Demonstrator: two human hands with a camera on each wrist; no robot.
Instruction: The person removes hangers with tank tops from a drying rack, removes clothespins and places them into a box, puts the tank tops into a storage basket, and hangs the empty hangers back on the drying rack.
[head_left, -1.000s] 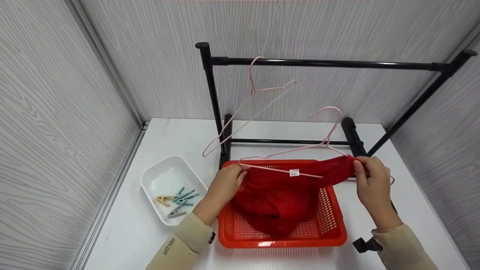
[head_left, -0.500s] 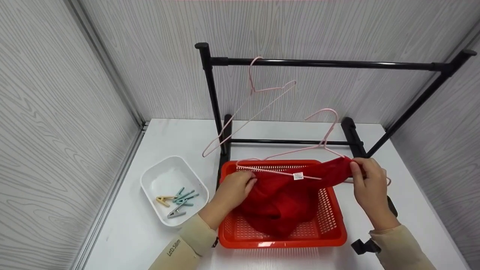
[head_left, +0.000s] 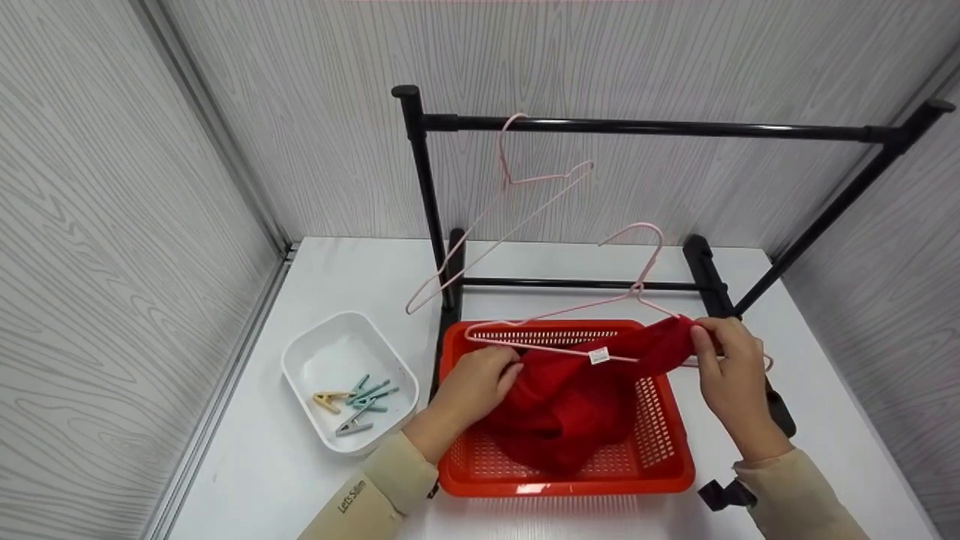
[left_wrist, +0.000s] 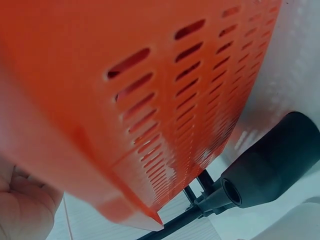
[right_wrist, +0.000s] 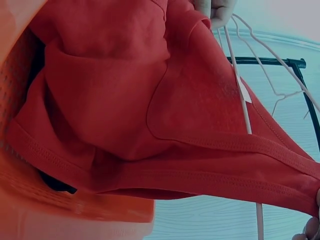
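Note:
A red garment point(head_left: 562, 405), like a strappy top with a white tag, lies bunched in the red basket. Its upper right strap is drawn over the right shoulder of a pink hanger point(head_left: 555, 309). My right hand point(head_left: 731, 371) pinches that strap between thumb and fingers at the hanger's right side. My left hand point(head_left: 476, 386) pinches the garment's other upper edge, below the hanger's left end. In the right wrist view, the cloth stretches between my left hand point(right_wrist: 218, 11) and right fingertips point(right_wrist: 312, 227). The hanger's left end sticks out bare.
The perforated red basket point(head_left: 566, 489) stands below the hands. Behind it rises a black rack point(head_left: 645, 127) with a second pink hanger point(head_left: 506, 180) on its bar. At left, a white tray point(head_left: 326, 349) holds several clothespins point(head_left: 367, 394).
My left hand has come away from the hanger's left end, moving down and right along the garment. The hanger and my right hand have shifted slightly left; the hanger's hook sits lower.

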